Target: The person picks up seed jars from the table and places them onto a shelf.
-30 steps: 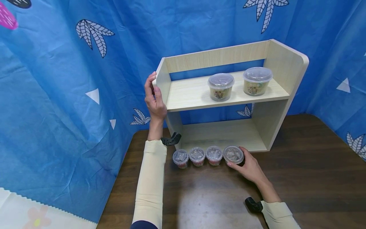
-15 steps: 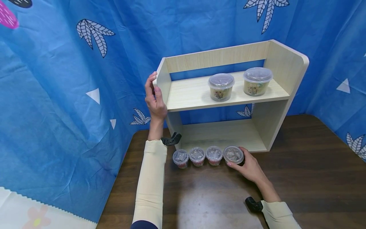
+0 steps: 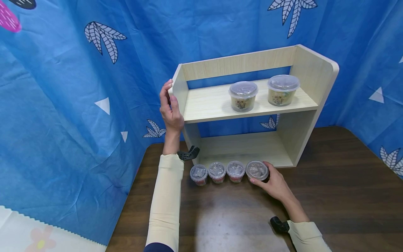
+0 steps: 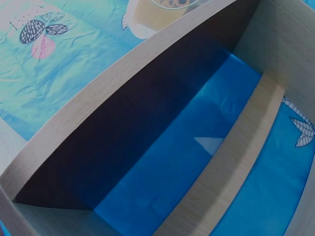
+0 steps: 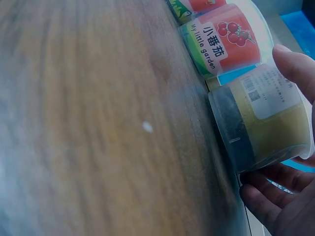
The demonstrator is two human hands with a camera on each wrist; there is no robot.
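Note:
My left hand [image 3: 172, 117] rests against the left side panel of a pale wooden two-tier shelf [image 3: 204, 108], its fingers pointing up along the front edge. That hand is out of sight in the left wrist view. My right hand [image 3: 278, 187] holds a clear lidded plastic tub [image 3: 256, 170] at the right end of a row on the table, thumb on one side and fingers on the other. In the right wrist view, this tub [image 5: 275, 115] has a white printed label and yellowish contents. Beside it stands a smaller tub [image 5: 226, 39] with a red tomato label.
Smaller lidded tubs [image 3: 217, 170] line up left of the held one, in front of the shelf. Two larger tubs, one in the middle [image 3: 243, 96] and one at right [image 3: 282, 90], stand on the upper tier. A blue patterned curtain [image 3: 63, 87] hangs behind the dark wooden table [image 3: 346, 196].

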